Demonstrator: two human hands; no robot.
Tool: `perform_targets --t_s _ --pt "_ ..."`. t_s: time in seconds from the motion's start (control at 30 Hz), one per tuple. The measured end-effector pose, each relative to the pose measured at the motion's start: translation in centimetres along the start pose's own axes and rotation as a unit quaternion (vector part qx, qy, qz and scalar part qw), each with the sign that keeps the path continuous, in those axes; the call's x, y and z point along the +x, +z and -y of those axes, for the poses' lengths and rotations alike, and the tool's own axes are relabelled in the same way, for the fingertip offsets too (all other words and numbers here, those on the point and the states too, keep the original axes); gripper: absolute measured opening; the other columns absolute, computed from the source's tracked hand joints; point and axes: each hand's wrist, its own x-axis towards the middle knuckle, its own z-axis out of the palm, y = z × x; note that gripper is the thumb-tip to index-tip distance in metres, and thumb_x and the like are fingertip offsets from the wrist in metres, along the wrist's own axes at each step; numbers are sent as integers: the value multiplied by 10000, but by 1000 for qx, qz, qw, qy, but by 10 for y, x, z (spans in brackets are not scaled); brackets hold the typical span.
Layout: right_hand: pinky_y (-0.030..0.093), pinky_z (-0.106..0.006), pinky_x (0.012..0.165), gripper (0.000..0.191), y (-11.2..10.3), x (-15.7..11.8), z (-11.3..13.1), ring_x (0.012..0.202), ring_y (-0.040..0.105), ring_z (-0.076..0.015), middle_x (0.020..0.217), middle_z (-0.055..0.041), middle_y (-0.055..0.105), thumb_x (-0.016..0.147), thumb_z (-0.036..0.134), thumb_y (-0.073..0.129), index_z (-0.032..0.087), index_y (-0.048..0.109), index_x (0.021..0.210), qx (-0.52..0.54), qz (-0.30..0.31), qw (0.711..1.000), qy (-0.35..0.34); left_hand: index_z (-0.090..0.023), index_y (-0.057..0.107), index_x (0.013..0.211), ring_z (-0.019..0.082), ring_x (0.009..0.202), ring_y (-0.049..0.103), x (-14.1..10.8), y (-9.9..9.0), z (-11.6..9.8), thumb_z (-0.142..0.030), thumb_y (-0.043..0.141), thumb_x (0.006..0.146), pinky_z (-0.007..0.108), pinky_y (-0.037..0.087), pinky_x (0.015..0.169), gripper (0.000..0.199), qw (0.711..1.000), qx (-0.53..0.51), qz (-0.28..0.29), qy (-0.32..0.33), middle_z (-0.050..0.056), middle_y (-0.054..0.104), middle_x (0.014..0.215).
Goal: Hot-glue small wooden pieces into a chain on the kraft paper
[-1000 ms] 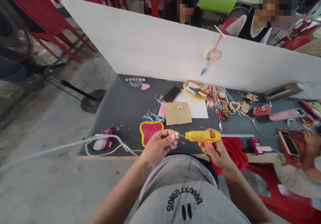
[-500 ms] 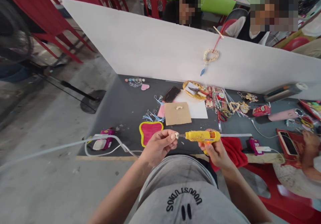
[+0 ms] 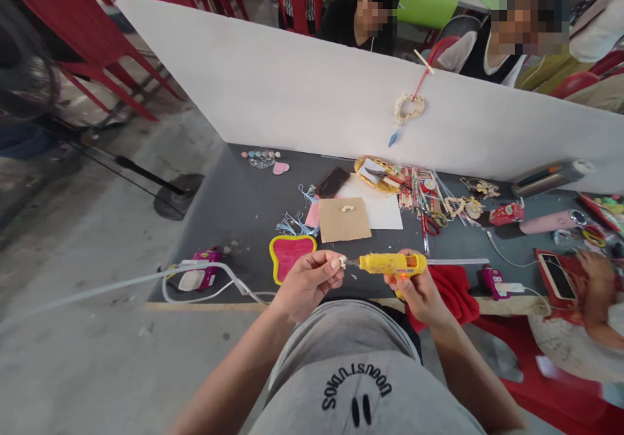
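Observation:
Between the thumb and fingers of my left hand (image 3: 314, 279) is a small cream-coloured piece (image 3: 342, 262). My right hand (image 3: 413, 287) grips a yellow glue gun (image 3: 392, 264) by its handle; an orange light glows near the trigger. The gun's nozzle points left, at or very close to the piece. Beyond my hands, a brown board (image 3: 345, 225) carries a short curved row of cream pieces (image 3: 347, 208). A pink tray with a yellow rim (image 3: 292, 257) lies just beyond my left hand, with blue tassels (image 3: 294, 224) behind it.
A white partition (image 3: 292, 84) backs the grey table (image 3: 244, 214), with a beaded heart (image 3: 409, 106) hanging on it. Scissors, a phone (image 3: 333, 182) and straws lie behind the board. Purple power sockets (image 3: 207, 269) stand left and right. At the right is another person's hand (image 3: 595, 272).
The view has shifted very slightly. Both hands keep nearly the same pose, with the piece and glue gun still held.

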Motion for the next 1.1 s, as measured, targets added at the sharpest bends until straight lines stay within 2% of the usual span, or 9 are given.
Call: perform_targets --t_s 0.27,0.4,0.53,0.63,0.7,0.8,0.9,1.0,1.1 --pt "504 -295 665 402 0 -3 1 796 615 -167 922 -69 623 925 472 519 233 378 1217 0 -15 1000 21 -112 713 698 54 507 445 4 -1 1 -272 845 641 186 358 508 215 1000 2 -9 1 12 597 569" --pt "491 -276 607 419 -7 1 -10 694 588 -142 896 -60 648 886 499 568 227 442 1178 40 -31 997 53 -107 701 676 49 509 423 7 -1 1 -267 832 659 182 354 509 208 1000 9 -21 18 5 572 569" --pt "447 -244 501 447 -39 30 -46 568 515 -100 864 -46 638 821 590 591 180 549 995 37 -133 982 127 -113 692 678 49 515 398 9 -4 0 -260 808 690 183 348 513 188 999 15 -31 30 -7 539 561" --pt "496 -249 555 405 -74 64 -83 631 560 -105 950 -26 625 869 532 560 201 508 1097 17 -185 968 166 -113 677 671 51 524 394 9 -7 1 -256 797 702 188 346 514 189 999 20 -34 25 -1 543 588" --pt "536 -288 623 352 -96 86 -107 715 605 -128 996 -45 624 920 448 533 173 523 1138 -13 -198 957 210 -111 673 674 53 527 393 9 -8 2 -255 789 710 191 347 514 189 999 26 -37 20 1 545 598" --pt "551 -391 816 318 -119 115 -133 970 628 -195 1159 -82 604 933 338 565 151 558 1190 -71 -190 944 261 -107 673 679 53 526 388 11 -9 3 -260 786 715 191 346 511 194 998 37 -48 11 -1 535 589" --pt "540 -419 857 328 -132 135 -150 1023 616 -213 1204 -88 589 929 327 573 155 554 1207 -161 -190 926 282 -102 682 706 50 527 389 13 -9 4 -268 794 705 188 346 514 201 997 44 -60 0 -3 532 591" --pt "538 -422 861 329 -138 141 -158 1028 614 -214 1207 -88 588 928 327 574 156 553 1209 -269 -205 898 282 -102 688 714 48 531 393 14 -8 4 -274 794 706 183 341 514 203 997 44 -63 -6 -7 520 593" --pt "528 -437 884 340 -136 129 -159 1059 602 -224 1239 -93 571 928 324 573 162 544 1226 -364 -214 870 256 -104 689 708 48 530 388 15 -8 4 -271 799 702 184 342 513 200 997 41 -62 -7 -4 524 597"
